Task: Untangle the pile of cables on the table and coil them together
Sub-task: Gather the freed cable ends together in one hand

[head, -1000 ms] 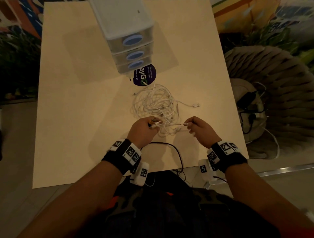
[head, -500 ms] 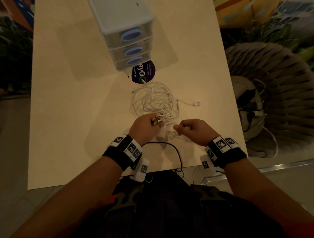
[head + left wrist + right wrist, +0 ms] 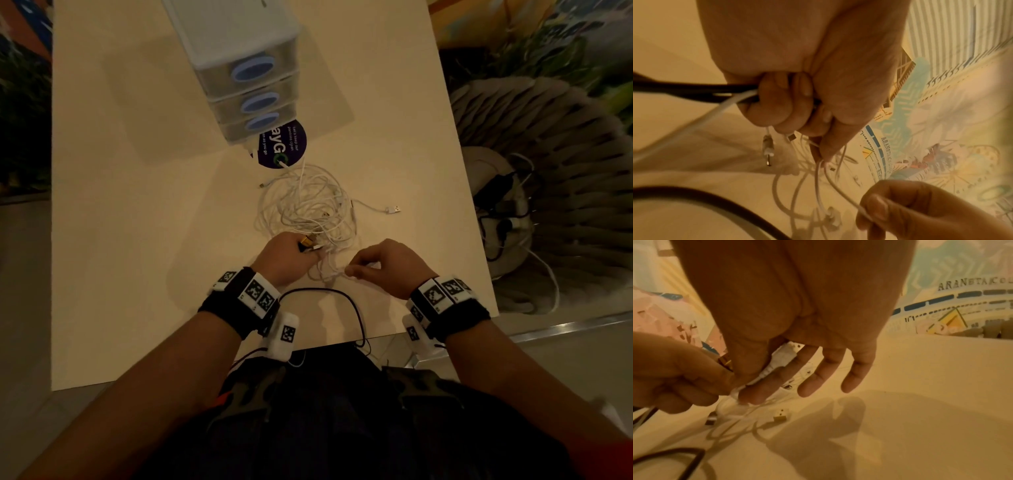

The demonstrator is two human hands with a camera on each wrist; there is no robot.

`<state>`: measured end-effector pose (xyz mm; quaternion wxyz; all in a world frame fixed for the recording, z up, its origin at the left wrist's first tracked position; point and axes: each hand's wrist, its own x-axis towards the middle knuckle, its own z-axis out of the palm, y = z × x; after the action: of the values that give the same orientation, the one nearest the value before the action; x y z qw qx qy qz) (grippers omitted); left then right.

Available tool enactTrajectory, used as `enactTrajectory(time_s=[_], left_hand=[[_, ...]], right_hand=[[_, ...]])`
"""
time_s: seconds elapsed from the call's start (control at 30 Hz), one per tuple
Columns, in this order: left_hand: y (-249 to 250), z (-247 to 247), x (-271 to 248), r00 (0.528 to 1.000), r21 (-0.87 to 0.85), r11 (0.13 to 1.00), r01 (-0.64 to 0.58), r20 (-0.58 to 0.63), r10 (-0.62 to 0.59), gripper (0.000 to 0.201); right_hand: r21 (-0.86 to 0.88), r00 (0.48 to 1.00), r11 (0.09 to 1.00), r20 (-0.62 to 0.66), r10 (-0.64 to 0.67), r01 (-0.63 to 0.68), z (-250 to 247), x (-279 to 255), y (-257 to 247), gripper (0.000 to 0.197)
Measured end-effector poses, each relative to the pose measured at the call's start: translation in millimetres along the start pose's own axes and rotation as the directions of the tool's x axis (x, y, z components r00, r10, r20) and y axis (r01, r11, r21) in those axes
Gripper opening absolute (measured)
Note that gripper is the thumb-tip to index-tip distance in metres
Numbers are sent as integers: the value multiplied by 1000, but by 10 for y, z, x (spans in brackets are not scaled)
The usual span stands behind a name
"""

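Observation:
A tangled pile of white cables (image 3: pixel 308 205) lies on the beige table (image 3: pixel 137 205), just beyond both hands. My left hand (image 3: pixel 308 250) is curled round a bundle of cable ends, among them a black-and-gold plug (image 3: pixel 306 244) and a black cable (image 3: pixel 684 88); small white plugs (image 3: pixel 767 146) dangle below the fist (image 3: pixel 797 113). My right hand (image 3: pixel 352 272) pinches a white cable end (image 3: pixel 781 360) between thumb and forefinger, its other fingers spread. A short slack strand (image 3: pixel 838 191) links the two hands.
A three-drawer plastic unit (image 3: pixel 246 68) stands behind the pile, beside a round dark sticker (image 3: pixel 281 147). A loose USB plug (image 3: pixel 394 209) lies right of the pile. A black cable loop (image 3: pixel 329 298) crosses the near table edge. A woven chair (image 3: pixel 548 205) sits to the right.
My right hand has moved left, closer to the left hand, so the white strand stretched between them a second ago now hangs slack. The left hand has stayed in place.

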<state>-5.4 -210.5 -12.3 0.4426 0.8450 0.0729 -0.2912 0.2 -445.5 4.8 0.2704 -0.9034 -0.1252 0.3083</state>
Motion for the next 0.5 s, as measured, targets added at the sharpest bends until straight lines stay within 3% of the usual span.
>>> enactTrajectory(time_s=[0.1, 0.3, 0.37, 0.43, 0.5], left_hand=[[36, -53, -24, 1000, -80, 997, 25, -4, -25, 29], [22, -100, -20, 993, -168, 982, 91, -59, -103, 34], [35, -113, -25, 988, -202, 972, 122, -66, -138, 33], [42, -118, -35, 985, -259, 954, 150, -47, -168, 31], [42, -139, -45, 983, -322, 932, 164, -30, -183, 30]], right_hand=[[-105, 1000, 994, 5, -11, 12, 7, -8, 39, 29], [-80, 999, 997, -37, 2, -5, -8, 4, 124, 23], [-113, 998, 994, -55, -15, 9, -28, -18, 154, 31], [-156, 999, 987, -21, -44, 40, -29, -33, 170, 35], [-205, 999, 978, 36, -41, 47, -27, -22, 149, 24]])
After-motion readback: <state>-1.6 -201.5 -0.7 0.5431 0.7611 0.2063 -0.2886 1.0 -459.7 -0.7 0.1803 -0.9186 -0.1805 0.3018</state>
